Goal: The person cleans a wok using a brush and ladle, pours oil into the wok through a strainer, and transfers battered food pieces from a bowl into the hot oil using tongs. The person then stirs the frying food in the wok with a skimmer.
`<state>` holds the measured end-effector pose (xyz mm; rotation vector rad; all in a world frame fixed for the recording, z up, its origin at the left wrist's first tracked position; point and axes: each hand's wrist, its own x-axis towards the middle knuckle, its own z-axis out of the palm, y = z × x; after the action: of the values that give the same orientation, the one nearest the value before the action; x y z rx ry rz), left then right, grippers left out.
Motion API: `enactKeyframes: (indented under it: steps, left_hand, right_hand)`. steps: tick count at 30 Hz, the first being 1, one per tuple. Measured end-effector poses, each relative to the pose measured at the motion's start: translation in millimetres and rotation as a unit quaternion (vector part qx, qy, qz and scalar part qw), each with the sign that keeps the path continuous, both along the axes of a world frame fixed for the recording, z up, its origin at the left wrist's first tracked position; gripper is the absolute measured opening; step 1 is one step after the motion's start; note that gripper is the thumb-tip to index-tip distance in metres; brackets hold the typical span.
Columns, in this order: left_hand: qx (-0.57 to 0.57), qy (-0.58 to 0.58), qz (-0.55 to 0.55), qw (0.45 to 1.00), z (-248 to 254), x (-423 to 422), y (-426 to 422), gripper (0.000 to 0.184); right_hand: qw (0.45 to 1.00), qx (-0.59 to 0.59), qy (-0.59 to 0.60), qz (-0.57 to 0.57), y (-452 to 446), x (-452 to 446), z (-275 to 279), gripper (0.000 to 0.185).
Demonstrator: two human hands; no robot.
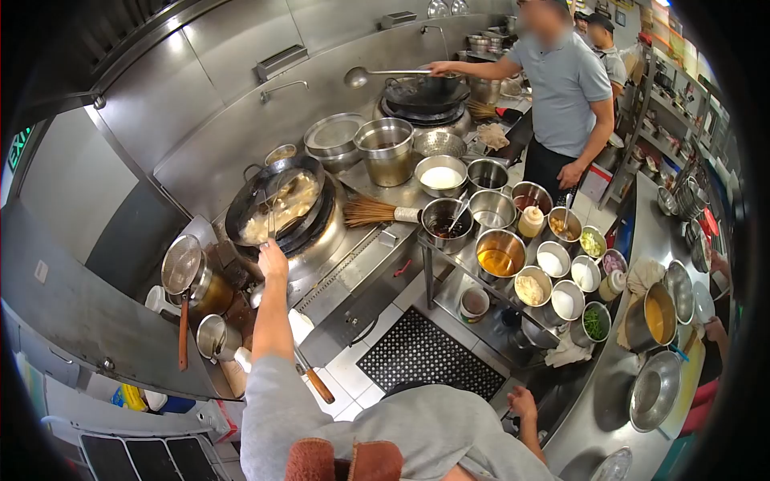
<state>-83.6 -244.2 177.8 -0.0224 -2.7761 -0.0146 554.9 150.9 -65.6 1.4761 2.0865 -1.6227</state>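
Observation:
My left hand (273,258) is closed around the end of a pair of metal tongs (271,220). The tongs reach into a black wok (237,218) on the left burner, where pale pieces of food (297,194) lie in bubbling oil. At the lower right, my right hand (523,402) hangs beside my body near the counter's edge. Its fingers are curled, and whatever they may hold is too small to make out. A bamboo brush (373,212) lies right of the wok.
A co-worker (565,96) stands at the second wok (425,94), holding a ladle (357,77). Steel bowls of sauces and ingredients, including an orange-liquid pot (500,253), crowd the right counter. A strainer (182,260) rests left. A wooden-handled tool (319,386) lies below.

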Motion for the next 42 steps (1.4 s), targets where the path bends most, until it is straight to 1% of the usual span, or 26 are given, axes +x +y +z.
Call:
enactKeyframes:
  steps: [3, 4, 8, 11, 12, 13, 14, 15, 16, 17, 18, 22, 26, 29, 30, 31, 32, 33, 34, 35, 36, 37, 39, 40, 41, 42]
  left_hand:
    - [-0.007, -0.033, -0.006, 0.999, -2.4, 31.9, -4.6, 0.035]
    - [0.034, -0.014, -0.004, 0.999, -6.8, 42.9, -6.7, 0.050]
    - [0.015, 0.028, -0.028, 0.999, -0.1, 126.6, 5.0, 0.047]
    - [0.067, 0.000, -0.135, 0.989, -42.5, 194.4, 30.3, 0.035]
    - [0.046, -0.138, -0.174, 0.974, -46.2, 219.1, 48.6, 0.031]
    - [0.038, -0.244, -0.244, 0.938, -55.7, 238.4, 64.1, 0.034]
    - [-0.025, -0.330, -0.333, 0.883, -104.3, 251.9, 74.0, 0.045]
    - [0.051, -0.459, -0.427, 0.778, -99.9, 276.7, 94.1, 0.047]
    - [0.024, -0.504, -0.469, 0.725, -101.7, 300.1, 114.8, 0.049]
    - [-0.001, -0.574, -0.480, 0.663, -102.1, 314.2, 140.9, 0.049]
    - [0.030, -0.580, -0.471, 0.664, -91.3, 332.2, 161.4, 0.049]
    - [0.106, -0.445, -0.550, 0.698, -70.8, 358.2, 199.1, 0.043]
    - [0.084, -0.423, -0.550, 0.715, -77.0, 351.9, 201.5, 0.039]
    - [0.066, -0.417, -0.568, 0.707, -92.9, 344.8, 202.4, 0.039]
    - [0.055, -0.440, -0.580, 0.683, -97.4, 341.8, 202.6, 0.041]
    - [0.038, -0.462, -0.595, 0.657, -103.8, 337.4, 203.0, 0.043]
    - [0.027, -0.462, -0.607, 0.647, -113.5, 334.8, 199.2, 0.044]
    - [0.016, -0.464, -0.618, 0.635, -118.5, 328.0, 201.6, 0.044]
    - [-0.004, -0.499, -0.607, 0.619, -98.9, 329.1, 208.6, 0.047]
    - [-0.041, -0.503, -0.638, 0.581, -93.2, 328.0, 215.9, 0.047]
    - [-0.044, -0.536, -0.605, 0.586, -92.0, 326.7, 221.7, 0.046]
    - [-0.047, -0.565, -0.569, 0.596, -91.4, 325.1, 227.5, 0.045]
    - [-0.089, -0.520, -0.627, 0.573, -95.1, 325.2, 235.6, 0.044]
    - [-0.062, -0.540, -0.635, 0.549, -99.7, 325.5, 240.3, 0.044]
    - [-0.034, -0.560, -0.640, 0.525, -105.4, 325.8, 243.8, 0.043]
    - [-0.019, -0.565, -0.653, 0.504, -116.6, 326.3, 247.7, 0.042]
  right_hand:
    - [0.999, -0.027, -0.014, 0.010, 0.8, -5.0, 8.5, 0.050]
    - [0.999, -0.027, -0.014, 0.013, 3.6, -6.2, 6.0, 0.050]
    - [0.999, 0.003, 0.010, 0.043, 22.1, -12.8, -31.0, 0.049]
    - [0.999, -0.011, 0.027, 0.042, 37.2, -25.6, -23.7, 0.050]
    - [0.999, -0.035, 0.027, 0.015, 40.3, -31.5, -14.6, 0.052]
    - [0.999, -0.033, 0.027, 0.023, 45.5, -39.9, -3.9, 0.052]
    - [0.985, -0.099, 0.055, -0.131, 50.6, -47.5, 6.2, 0.048]
    - [0.942, -0.162, 0.080, -0.281, 55.0, -48.9, 10.6, 0.044]
    - [0.945, -0.160, 0.078, -0.275, 66.7, -47.5, 4.0, 0.044]
    - [0.886, -0.218, 0.152, -0.381, 84.0, -51.3, -2.0, 0.042]
    - [0.805, -0.271, 0.223, -0.478, 102.5, -53.6, -15.5, 0.040]
    - [0.774, -0.247, 0.354, -0.464, 135.5, -62.7, -50.1, 0.026]
    - [0.804, -0.177, 0.268, -0.501, 128.4, -62.1, -51.3, 0.026]
    - [0.711, -0.144, 0.164, -0.669, 117.0, -42.5, -29.4, 0.025]
    - [0.713, -0.027, 0.266, -0.648, 102.7, -42.6, -8.9, 0.024]
    - [0.712, 0.014, 0.257, -0.654, 104.3, -39.1, -9.0, 0.021]
    - [0.757, 0.028, 0.246, -0.605, 113.4, -27.4, -24.4, 0.021]
    - [0.783, 0.148, 0.241, -0.553, 113.2, -28.0, -19.0, 0.023]
    - [0.791, 0.161, 0.257, -0.531, 99.4, -30.9, 26.3, 0.026]
    - [0.810, 0.240, 0.189, -0.501, 105.4, -27.9, 14.6, 0.023]
    - [0.796, 0.277, 0.137, -0.520, 115.4, -29.2, -10.3, 0.024]
    - [0.769, 0.230, 0.140, -0.579, 104.1, -35.5, 30.5, 0.034]
    - [0.764, 0.170, 0.154, -0.603, 124.8, -36.1, -20.9, 0.048]
    - [0.815, 0.161, 0.152, -0.536, 135.4, -34.7, -56.1, 0.049]
    - [0.872, 0.045, 0.072, -0.482, 128.0, -34.8, -23.1, 0.040]
    - [0.872, 0.215, -0.024, -0.439, 118.8, -45.7, -9.0, 0.029]
